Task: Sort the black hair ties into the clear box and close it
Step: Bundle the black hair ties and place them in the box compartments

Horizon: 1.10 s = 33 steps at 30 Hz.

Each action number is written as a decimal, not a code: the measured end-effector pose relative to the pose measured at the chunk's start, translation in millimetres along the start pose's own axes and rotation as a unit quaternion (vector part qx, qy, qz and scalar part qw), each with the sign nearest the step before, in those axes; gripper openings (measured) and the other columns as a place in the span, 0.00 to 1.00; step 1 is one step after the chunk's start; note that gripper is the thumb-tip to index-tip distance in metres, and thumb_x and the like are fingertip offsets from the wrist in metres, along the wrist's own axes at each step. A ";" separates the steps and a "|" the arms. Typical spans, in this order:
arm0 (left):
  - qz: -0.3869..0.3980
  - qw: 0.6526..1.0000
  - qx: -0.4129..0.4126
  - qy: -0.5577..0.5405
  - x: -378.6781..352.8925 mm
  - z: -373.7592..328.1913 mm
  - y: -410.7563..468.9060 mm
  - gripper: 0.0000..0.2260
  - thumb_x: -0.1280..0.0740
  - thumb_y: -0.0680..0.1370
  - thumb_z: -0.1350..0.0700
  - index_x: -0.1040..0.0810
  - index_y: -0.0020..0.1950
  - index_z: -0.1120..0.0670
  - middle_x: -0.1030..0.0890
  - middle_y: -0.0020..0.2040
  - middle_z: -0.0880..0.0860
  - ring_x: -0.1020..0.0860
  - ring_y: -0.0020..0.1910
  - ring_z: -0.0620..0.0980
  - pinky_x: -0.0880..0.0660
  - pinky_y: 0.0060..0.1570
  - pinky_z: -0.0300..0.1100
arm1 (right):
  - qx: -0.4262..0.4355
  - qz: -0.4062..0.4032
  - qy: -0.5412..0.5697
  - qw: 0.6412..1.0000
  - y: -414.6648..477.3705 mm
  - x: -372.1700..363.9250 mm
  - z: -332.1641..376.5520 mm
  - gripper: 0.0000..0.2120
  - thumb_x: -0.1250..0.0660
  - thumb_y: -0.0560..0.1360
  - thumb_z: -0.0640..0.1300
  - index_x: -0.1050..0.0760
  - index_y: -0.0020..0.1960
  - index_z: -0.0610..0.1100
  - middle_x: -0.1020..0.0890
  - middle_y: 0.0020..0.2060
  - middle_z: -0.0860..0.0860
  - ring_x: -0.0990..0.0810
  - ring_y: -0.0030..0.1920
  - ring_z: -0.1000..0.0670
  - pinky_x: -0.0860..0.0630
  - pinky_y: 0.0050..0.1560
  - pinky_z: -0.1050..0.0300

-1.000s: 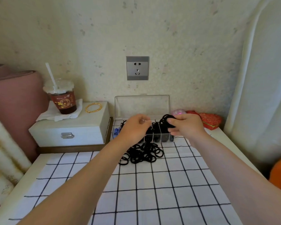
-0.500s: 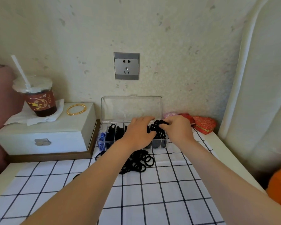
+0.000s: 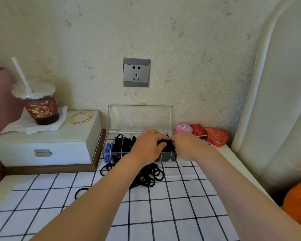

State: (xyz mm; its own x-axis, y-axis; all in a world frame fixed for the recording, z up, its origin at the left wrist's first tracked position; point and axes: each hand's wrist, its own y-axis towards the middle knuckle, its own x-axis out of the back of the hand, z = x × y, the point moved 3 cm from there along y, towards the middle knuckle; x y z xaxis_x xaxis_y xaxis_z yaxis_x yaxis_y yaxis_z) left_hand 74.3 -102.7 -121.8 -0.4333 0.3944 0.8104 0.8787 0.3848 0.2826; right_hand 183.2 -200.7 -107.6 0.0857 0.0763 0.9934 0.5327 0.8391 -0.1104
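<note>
Where spread over the table, checked cloth (image 3: 181, 206): white, black grid; bore the loose ties.
White case (image 3: 59, 145): stood at far left.
Clear box (image 3: 140, 119): just right of the case; lid upright; compartments held black ties, blue ones at left end.
Left hand (image 3: 146, 145): over the box, pinched a bunch of black hair ties (image 3: 164, 141).
Right hand (image 3: 188, 146): alongside, fingers curled on that bunch.
Loose pile (image 3: 151, 176): on cloth, before the box.
Single tie (image 3: 80, 192): apart, leftward.

Drink cup (image 3: 41, 108) w/ straw on napkin (image 3: 42, 126) atop white box (image 3: 59, 145), gold bangle (image 3: 71, 119) beside it. Wall socket (image 3: 136, 72) above; red heart box (image 3: 215, 136) far R.
</note>
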 end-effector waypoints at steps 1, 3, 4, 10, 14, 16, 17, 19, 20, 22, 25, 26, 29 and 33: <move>-0.002 1.000 0.001 0.000 -0.1 0.3 0.1 0.14 0.36 0.81 0.51 0.23 0.66 0.44 0.24 0.64 0.48 0.35 0.67 0.51 0.37 0.68 0.47 | -0.001 -0.019 -0.005 1.000 -2.1 2.6 -1.1 0.14 0.38 0.79 0.37 0.23 0.63 0.45 0.21 0.43 0.47 0.22 0.41 0.46 0.28 0.36 0.55; -0.003 1.000 0.000 0.002 -0.7 0.6 -0.3 0.14 0.36 0.81 0.50 0.23 0.67 0.45 0.24 0.65 0.48 0.35 0.67 0.51 0.37 0.68 0.47 | -0.006 -0.071 0.009 0.997 -3.9 9.9 -2.4 0.10 0.36 0.80 0.43 0.21 0.59 0.46 0.19 0.46 0.46 0.20 0.48 0.44 0.28 0.40 0.55; -0.003 1.000 0.000 0.002 -1.0 1.0 -0.4 0.14 0.36 0.81 0.50 0.23 0.67 0.45 0.24 0.65 0.48 0.35 0.67 0.51 0.37 0.68 0.47 | -0.007 -0.099 0.017 0.995 -4.7 12.9 -2.9 0.09 0.35 0.79 0.45 0.19 0.57 0.46 0.19 0.48 0.46 0.20 0.50 0.44 0.29 0.40 0.55; -0.006 1.000 0.005 -0.019 -0.8 3.0 -0.3 0.13 0.35 0.80 0.50 0.23 0.65 0.44 0.23 0.63 0.47 0.34 0.67 0.49 0.37 0.68 0.46 | -0.027 -0.132 0.040 0.990 -13.2 20.4 -2.7 0.08 0.32 0.78 0.50 0.15 0.52 0.52 0.19 0.49 0.50 0.22 0.52 0.48 0.29 0.41 0.57; -0.042 0.997 0.004 -0.065 2.1 1.0 -4.7 0.12 0.33 0.78 0.52 0.25 0.62 0.46 0.22 0.60 0.45 0.31 0.64 0.47 0.33 0.64 0.44 | -0.045 -0.097 0.044 0.993 -8.7 10.8 -2.0 0.09 0.35 0.77 0.47 0.15 0.49 0.54 0.20 0.51 0.46 0.24 0.57 0.43 0.33 0.44 0.56; -0.043 0.997 -0.006 -0.062 1.9 -0.2 -6.8 0.12 0.33 0.78 0.52 0.25 0.61 0.45 0.22 0.59 0.45 0.31 0.63 0.48 0.33 0.64 0.45 | -0.055 -0.061 -0.001 0.997 -6.2 3.9 2.0 0.11 0.37 0.77 0.45 0.17 0.54 0.51 0.22 0.55 0.47 0.30 0.63 0.42 0.32 0.51 0.53; -0.041 0.997 -0.013 -0.056 1.5 -0.7 -7.7 0.12 0.33 0.78 0.51 0.24 0.61 0.45 0.22 0.59 0.45 0.31 0.63 0.48 0.33 0.64 0.44 | -0.059 -0.036 -0.010 0.998 -6.3 2.6 4.2 0.12 0.38 0.78 0.43 0.18 0.56 0.49 0.23 0.57 0.47 0.32 0.65 0.42 0.31 0.55 0.51; -0.032 0.998 -0.023 -0.054 0.3 -2.4 -9.1 0.11 0.33 0.78 0.49 0.23 0.60 0.44 0.23 0.59 0.45 0.32 0.63 0.48 0.35 0.63 0.43 | -0.059 0.004 0.002 0.998 -6.4 3.2 5.4 0.15 0.40 0.78 0.41 0.21 0.61 0.46 0.26 0.61 0.45 0.34 0.68 0.42 0.30 0.62 0.47; -0.023 0.998 -0.026 -0.055 -0.4 -3.7 -10.0 0.11 0.33 0.78 0.49 0.23 0.59 0.44 0.23 0.60 0.45 0.33 0.63 0.48 0.36 0.63 0.42 | -0.054 0.017 0.016 0.998 -5.9 3.8 4.1 0.16 0.41 0.78 0.41 0.22 0.63 0.45 0.28 0.62 0.44 0.35 0.69 0.41 0.30 0.64 0.45; -0.001 0.999 -0.035 -0.039 -2.6 -6.4 -11.1 0.11 0.33 0.78 0.46 0.22 0.60 0.43 0.25 0.61 0.44 0.34 0.64 0.47 0.37 0.64 0.43 | -0.039 0.029 0.064 0.997 -7.5 6.1 0.3 0.16 0.42 0.79 0.40 0.22 0.62 0.42 0.29 0.61 0.43 0.34 0.68 0.41 0.30 0.63 0.45; 0.030 0.999 -0.038 0.023 -4.9 -10.3 -9.7 0.14 0.35 0.77 0.42 0.22 0.62 0.41 0.28 0.65 0.44 0.37 0.67 0.47 0.38 0.68 0.48 | -0.022 -0.002 0.164 0.986 -13.2 10.3 -6.3 0.13 0.42 0.78 0.37 0.19 0.49 0.37 0.21 0.48 0.44 0.23 0.59 0.40 0.25 0.53 0.51; 0.038 0.998 -0.033 0.041 -5.5 -11.8 -8.8 0.14 0.35 0.77 0.42 0.23 0.63 0.40 0.29 0.66 0.44 0.38 0.69 0.48 0.39 0.69 0.48 | -0.018 -0.029 0.186 0.982 -14.7 12.7 -9.0 0.13 0.42 0.77 0.36 0.18 0.46 0.36 0.19 0.48 0.43 0.22 0.58 0.41 0.24 0.53 0.51; 0.065 0.996 -0.017 0.066 -6.3 -15.3 -4.6 0.16 0.35 0.77 0.42 0.24 0.64 0.40 0.32 0.69 0.46 0.40 0.71 0.49 0.41 0.70 0.49 | 0.004 -0.121 0.203 0.972 -24.1 21.6 -12.9 0.13 0.41 0.76 0.34 0.17 0.48 0.35 0.17 0.53 0.43 0.22 0.59 0.44 0.27 0.58 0.51; 0.007 1.000 0.004 -0.027 1.0 -12.1 -2.0 0.10 0.34 0.77 0.51 0.19 0.57 0.43 0.27 0.64 0.45 0.35 0.67 0.47 0.41 0.64 0.39 | 0.020 -0.118 0.129 0.984 -37.4 10.1 -9.1 0.18 0.43 0.78 0.43 0.18 0.61 0.48 0.27 0.69 0.46 0.34 0.71 0.45 0.34 0.69 0.47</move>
State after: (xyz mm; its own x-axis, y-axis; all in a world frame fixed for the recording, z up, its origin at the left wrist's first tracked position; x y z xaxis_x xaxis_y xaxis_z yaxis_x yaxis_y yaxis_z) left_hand 74.6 -113.2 -115.4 -0.4311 0.4449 0.7850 0.8833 0.3860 0.2662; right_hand 171.8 -236.2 -93.7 0.1785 -0.2580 0.9495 0.5306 0.8379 0.1279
